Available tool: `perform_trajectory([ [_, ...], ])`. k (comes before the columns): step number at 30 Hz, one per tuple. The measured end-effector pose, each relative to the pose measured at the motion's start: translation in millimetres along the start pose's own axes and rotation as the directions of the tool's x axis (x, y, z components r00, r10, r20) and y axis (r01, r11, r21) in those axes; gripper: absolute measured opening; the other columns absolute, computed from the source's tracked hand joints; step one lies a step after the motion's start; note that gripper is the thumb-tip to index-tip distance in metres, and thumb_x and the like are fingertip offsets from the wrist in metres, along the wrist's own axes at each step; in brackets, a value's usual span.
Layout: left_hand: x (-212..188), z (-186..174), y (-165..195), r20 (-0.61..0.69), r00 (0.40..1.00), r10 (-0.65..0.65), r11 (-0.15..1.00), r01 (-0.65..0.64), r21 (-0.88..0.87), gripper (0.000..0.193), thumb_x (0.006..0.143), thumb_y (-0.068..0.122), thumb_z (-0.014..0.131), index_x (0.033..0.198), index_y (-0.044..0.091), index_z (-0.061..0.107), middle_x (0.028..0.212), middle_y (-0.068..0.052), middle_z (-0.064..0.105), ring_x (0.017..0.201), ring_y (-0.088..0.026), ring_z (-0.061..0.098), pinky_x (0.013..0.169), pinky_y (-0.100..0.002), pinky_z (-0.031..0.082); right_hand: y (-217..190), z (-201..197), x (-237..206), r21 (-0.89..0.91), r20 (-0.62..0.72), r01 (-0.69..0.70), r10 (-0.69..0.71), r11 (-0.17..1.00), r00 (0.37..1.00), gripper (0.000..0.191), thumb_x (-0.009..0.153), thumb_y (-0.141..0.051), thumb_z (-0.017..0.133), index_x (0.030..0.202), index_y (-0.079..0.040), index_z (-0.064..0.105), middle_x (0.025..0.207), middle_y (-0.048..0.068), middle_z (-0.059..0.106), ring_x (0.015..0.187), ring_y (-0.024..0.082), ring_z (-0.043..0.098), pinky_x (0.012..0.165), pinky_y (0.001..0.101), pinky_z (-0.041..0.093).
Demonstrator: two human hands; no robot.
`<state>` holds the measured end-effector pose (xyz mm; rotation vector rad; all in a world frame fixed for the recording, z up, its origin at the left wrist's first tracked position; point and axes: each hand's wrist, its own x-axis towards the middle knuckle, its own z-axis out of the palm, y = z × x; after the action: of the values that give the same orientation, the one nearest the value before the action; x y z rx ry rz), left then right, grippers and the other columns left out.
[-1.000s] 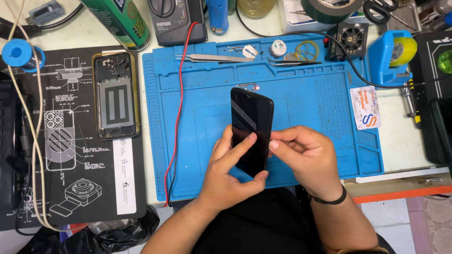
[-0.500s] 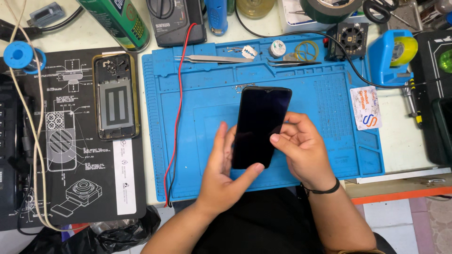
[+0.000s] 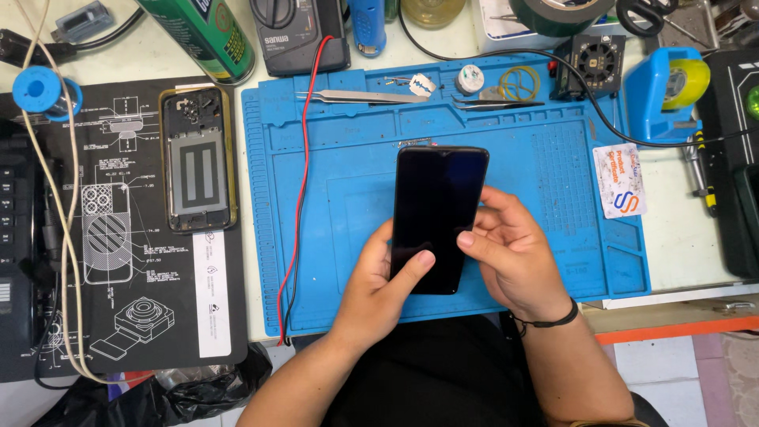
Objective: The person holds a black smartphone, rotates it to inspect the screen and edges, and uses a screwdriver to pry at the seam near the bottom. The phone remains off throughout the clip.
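I see one black phone (image 3: 437, 217) held above the blue mat (image 3: 553, 182), dark screen facing up, its long axis running almost straight from six to twelve o'clock with the top edge tipped slightly toward one o'clock. My left hand (image 3: 378, 277) has its grip closed on the phone's lower left edge, thumb lying across the glass near the bottom. My right hand (image 3: 514, 253) closes its grip on the right edge, thumb pressing the screen's lower right. Both hands touch the phone; it sits near the middle of the mat, well apart from the tools at the twelve o'clock rim. There I count two pairs of tweezers (image 3: 364, 96), one long and pale, one shorter and dark, lying roughly nine to three. At nine o'clock of the phone, on a black printed sheet (image 3: 118, 261), lies one opened phone frame (image 3: 198, 160), also lengthwise six to twelve. One red wire (image 3: 300, 190) runs down the mat's left side. One blue tape dispenser (image 3: 672, 91) stands at two o'clock on the table (image 3: 672, 237).
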<state>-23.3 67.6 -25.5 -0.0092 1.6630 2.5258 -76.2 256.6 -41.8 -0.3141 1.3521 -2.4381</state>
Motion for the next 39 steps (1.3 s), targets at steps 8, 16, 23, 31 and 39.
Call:
perform_trajectory([
  [8,-3.9,0.7,0.1,-0.036,0.999,0.034,0.999,-0.034,-0.004,0.049,0.103,0.010,0.061,0.148,-0.003,0.048,0.128,-0.007,0.065,0.117,-0.013,0.061,0.103,-0.029,0.050,-2.6,-5.8,-2.5,0.100,0.073,-0.081,0.074,0.992,0.995,0.050,0.098,0.005,0.062,0.146,-0.002,0.052,0.140,0.015,0.063,0.132,0.025,0.059,0.116,0.0411,0.045],
  [16,0.4,-10.6,-2.9,0.033,0.999,-0.031,0.990,0.035,-0.137,0.052,0.101,0.009,0.061,0.150,-0.002,0.045,0.138,-0.010,0.061,0.128,-0.017,0.057,0.112,-0.032,0.044,-8.6,-8.5,0.6,-0.042,0.053,0.007,-0.005,0.999,0.999,0.038,0.099,0.010,0.062,0.137,0.006,0.063,0.121,0.011,0.064,0.116,0.019,0.061,0.106,0.0332,0.048],
  [23,1.0,-14.6,-2.5,0.106,0.994,-0.011,0.985,0.029,-0.169,0.051,0.104,0.011,0.061,0.151,-0.003,0.045,0.140,-0.012,0.060,0.131,-0.020,0.056,0.116,-0.036,0.042,-13.8,6.6,-0.6,-0.110,-0.027,0.028,-0.031,0.994,0.999,0.031,0.098,0.011,0.062,0.128,0.008,0.066,0.117,0.013,0.066,0.109,0.020,0.066,0.097,0.0343,0.057],
  [31,0.9,-13.7,-1.8,0.108,0.994,-0.010,0.985,0.028,-0.169,0.052,0.104,0.011,0.061,0.151,-0.002,0.044,0.140,-0.011,0.060,0.132,-0.019,0.056,0.116,-0.035,0.042,-18.0,9.8,-0.7,-0.148,-0.039,0.029,-0.035,0.989,0.999,0.032,0.097,0.011,0.063,0.128,0.008,0.066,0.117,0.012,0.066,0.108,0.019,0.066,0.097,0.0327,0.056],
  [39,0.9,-12.6,-3.3,0.081,0.997,-0.009,0.988,0.021,-0.153,0.052,0.103,0.010,0.061,0.151,-0.002,0.045,0.140,-0.010,0.060,0.132,-0.017,0.056,0.115,-0.033,0.042,-14.0,3.1,-2.2,-0.162,-0.053,0.020,-0.029,0.987,0.998,0.032,0.096,0.011,0.063,0.127,0.007,0.066,0.117,0.012,0.065,0.109,0.018,0.065,0.098,0.0312,0.055],
])
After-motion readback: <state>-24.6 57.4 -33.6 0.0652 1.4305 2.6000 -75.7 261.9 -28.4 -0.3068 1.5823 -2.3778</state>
